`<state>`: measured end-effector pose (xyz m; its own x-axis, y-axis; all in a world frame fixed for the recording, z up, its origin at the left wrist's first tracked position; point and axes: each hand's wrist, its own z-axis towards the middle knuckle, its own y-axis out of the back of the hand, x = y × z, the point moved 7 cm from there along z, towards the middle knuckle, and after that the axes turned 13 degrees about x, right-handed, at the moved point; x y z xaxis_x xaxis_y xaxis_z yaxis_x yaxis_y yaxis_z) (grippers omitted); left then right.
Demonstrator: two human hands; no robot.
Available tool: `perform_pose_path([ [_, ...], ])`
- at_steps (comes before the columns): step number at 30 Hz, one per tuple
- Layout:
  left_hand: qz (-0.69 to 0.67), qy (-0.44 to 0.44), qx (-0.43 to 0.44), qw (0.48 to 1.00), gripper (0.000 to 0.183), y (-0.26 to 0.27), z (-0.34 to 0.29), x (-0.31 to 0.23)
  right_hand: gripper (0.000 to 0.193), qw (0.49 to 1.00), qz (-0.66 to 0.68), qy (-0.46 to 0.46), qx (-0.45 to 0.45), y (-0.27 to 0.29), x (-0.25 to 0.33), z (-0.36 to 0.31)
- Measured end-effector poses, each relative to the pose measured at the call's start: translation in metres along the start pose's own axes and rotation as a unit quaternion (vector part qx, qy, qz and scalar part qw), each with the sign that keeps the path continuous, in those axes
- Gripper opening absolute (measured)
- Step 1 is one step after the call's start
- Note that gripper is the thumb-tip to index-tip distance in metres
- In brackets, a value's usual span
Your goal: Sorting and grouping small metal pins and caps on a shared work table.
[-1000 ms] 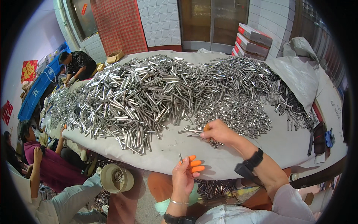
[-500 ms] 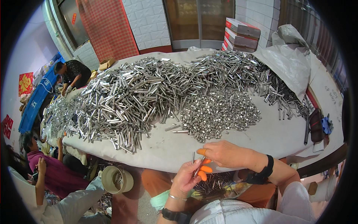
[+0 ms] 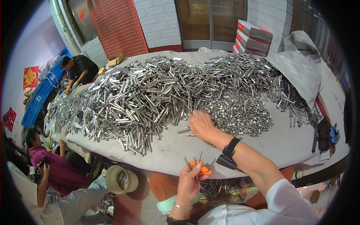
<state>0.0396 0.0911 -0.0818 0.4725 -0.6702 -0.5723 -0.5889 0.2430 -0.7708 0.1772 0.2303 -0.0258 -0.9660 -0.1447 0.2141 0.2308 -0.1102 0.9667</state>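
My left hand (image 3: 189, 182), with orange finger covers (image 3: 204, 170) on its fingers, is closed around several slim metal tubes (image 3: 198, 157) that stick up above the thumb. It is just past the table's near edge. My right hand (image 3: 201, 124) is stretched over the table to where the heap of long metal tubes (image 3: 150, 90) meets the heap of short metal pieces (image 3: 236, 114). Its fingers are curled down, with a tube beside the fingertips; what they grip is partly hidden.
The pale-covered table (image 3: 172, 150) bears both heaps. Below its edge lie more tubes (image 3: 219, 187), left of them a cream bucket (image 3: 122, 179). Other people (image 3: 56, 165) sit at left; one person (image 3: 80, 71) bends over the far left end. Boxes (image 3: 253, 37) and plastic sheeting (image 3: 300, 71) are at back right.
My right hand has left my left hand and moved up and away to the heaps. My left hand keeps the tubes, which now stand fanned out. The whole view has shifted slightly.
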Motion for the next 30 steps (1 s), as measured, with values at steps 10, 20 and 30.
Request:
perform_pose_path([
  [10, -0.006, 0.024, -0.001, 1.0, 0.024, 0.002, 0.005, 0.003, 0.018, 0.994, 0.059, -0.087, 0.0, 0.032, -0.019, -0.014],
  [20, -0.021, 0.055, 0.048, 0.997, 0.028, -0.031, 0.008, 0.016, 0.027, 0.793, 0.463, -0.046, 0.393, 0.053, -0.028, -0.13],
  [30, -0.008, 0.044, 0.045, 0.998, 0.023, -0.013, -0.001, 0.021, 0.018, 0.995, 0.076, 0.054, 0.032, 0.028, 0.008, -0.061],
])
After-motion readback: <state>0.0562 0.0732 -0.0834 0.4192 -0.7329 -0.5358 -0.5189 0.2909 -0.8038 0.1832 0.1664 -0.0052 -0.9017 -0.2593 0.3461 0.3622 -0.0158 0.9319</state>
